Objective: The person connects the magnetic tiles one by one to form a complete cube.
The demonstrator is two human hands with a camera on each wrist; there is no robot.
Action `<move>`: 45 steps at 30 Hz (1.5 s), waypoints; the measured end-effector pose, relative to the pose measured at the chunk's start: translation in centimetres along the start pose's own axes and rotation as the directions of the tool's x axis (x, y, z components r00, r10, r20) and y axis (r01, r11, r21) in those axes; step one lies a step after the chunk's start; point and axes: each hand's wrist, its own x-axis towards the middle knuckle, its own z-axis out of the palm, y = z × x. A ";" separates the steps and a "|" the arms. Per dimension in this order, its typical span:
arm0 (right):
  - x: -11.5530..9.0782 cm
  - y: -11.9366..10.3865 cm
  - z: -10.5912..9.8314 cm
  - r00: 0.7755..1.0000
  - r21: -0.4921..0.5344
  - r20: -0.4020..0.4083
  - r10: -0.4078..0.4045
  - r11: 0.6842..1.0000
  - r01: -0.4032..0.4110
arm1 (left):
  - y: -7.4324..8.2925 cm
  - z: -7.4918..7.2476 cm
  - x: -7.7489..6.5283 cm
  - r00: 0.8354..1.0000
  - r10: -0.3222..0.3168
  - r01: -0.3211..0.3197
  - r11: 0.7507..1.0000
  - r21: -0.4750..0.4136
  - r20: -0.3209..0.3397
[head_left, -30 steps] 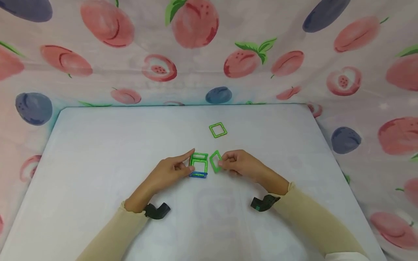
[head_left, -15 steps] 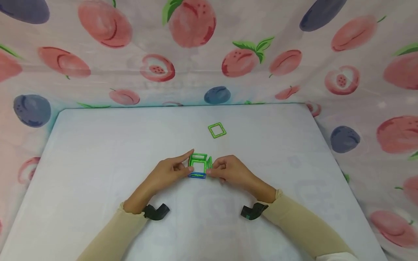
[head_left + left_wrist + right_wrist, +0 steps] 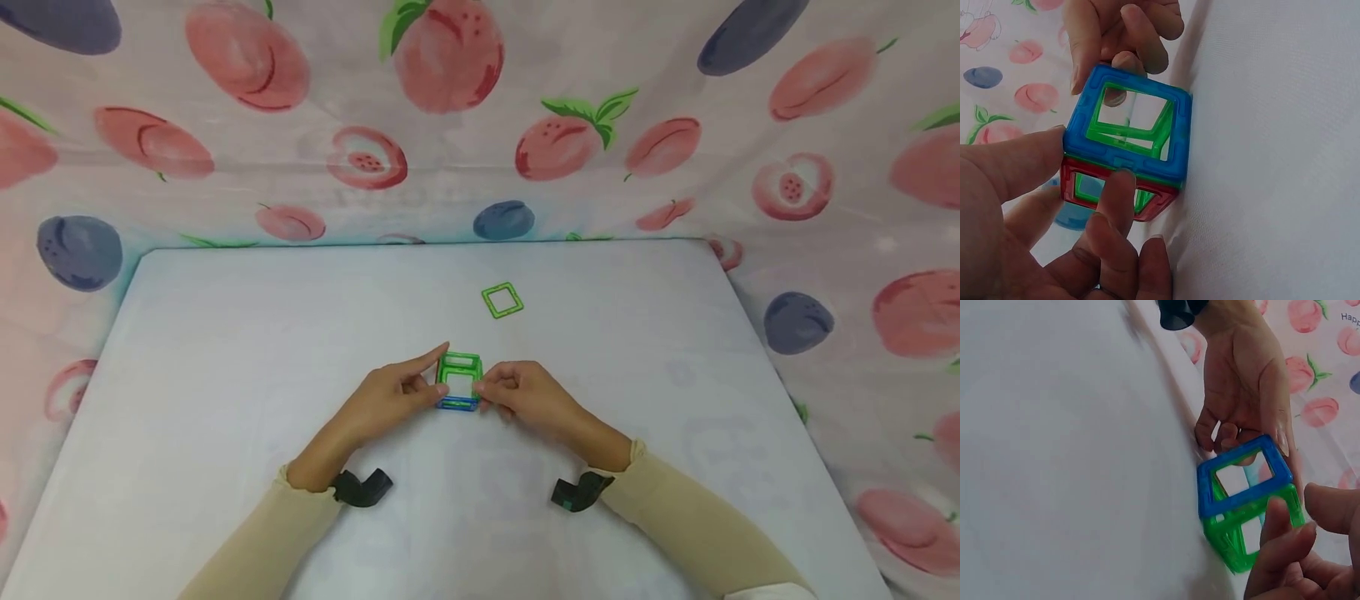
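A small box of square magnetic tiles (image 3: 461,356) stands in mid-table, low between both hands. Its near face is a blue tile (image 3: 1094,150), its left face a red tile (image 3: 1067,181); the others in sight are green. My left hand (image 3: 386,396) grips the box from the left, index finger along the red side and thumb at the near corner. From the right, my right hand (image 3: 532,396) pinches the green tile (image 3: 1238,512) that forms the right face, now flush against the box. Fingers partly cover that tile.
Behind the box, a loose green square tile (image 3: 489,305) lies flat on the white table (image 3: 300,317). A fruit-print cloth (image 3: 450,167) rises at the back and sides. Each wrist carries a black camera (image 3: 363,488).
My right hand has brought the green tile leftward from beside the box and set it against the right side, first tilted, then upright. My left hand stays in place.
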 end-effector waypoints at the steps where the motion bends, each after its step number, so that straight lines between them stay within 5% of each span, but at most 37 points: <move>1: -0.1 0.0 -0.1 0.999 -0.039 -0.035 -0.020 0.999 0.019 | 0.0 -0.1 0.0 1.000 -0.005 0.005 1.000 0.006 -0.001; 5: -0.4 -0.2 -0.2 0.973 -0.245 -0.137 -0.188 0.958 0.151 | 0.0 -0.4 -0.1 1.000 -0.010 0.010 1.000 0.009 0.010; 10: -0.3 -0.6 0.0 0.933 -0.385 -0.116 -0.340 0.881 0.273 | 0.2 -0.5 -0.1 1.000 -0.003 0.003 1.000 0.000 0.019; 24: 0.1 -0.1 -0.4 0.939 -0.359 -0.153 -0.307 0.903 0.237 | 0.7 -0.1 0.0 1.000 -0.009 0.008 0.999 0.032 0.022; 31: 0.1 -0.4 -0.3 0.924 -0.396 -0.110 -0.366 0.869 0.297 | 0.8 0.0 0.0 1.000 -0.028 0.028 0.999 0.035 0.001; 39: -0.4 -0.9 0.5 0.930 -0.595 -0.063 -0.361 0.762 0.255 | 0.8 -0.1 -0.1 0.999 -0.049 0.049 0.998 0.029 0.000; 45: -0.5 -0.9 0.4 0.929 -0.611 -0.080 -0.361 0.754 0.240 | 0.8 0.0 0.0 0.999 -0.048 0.048 0.998 0.032 -0.008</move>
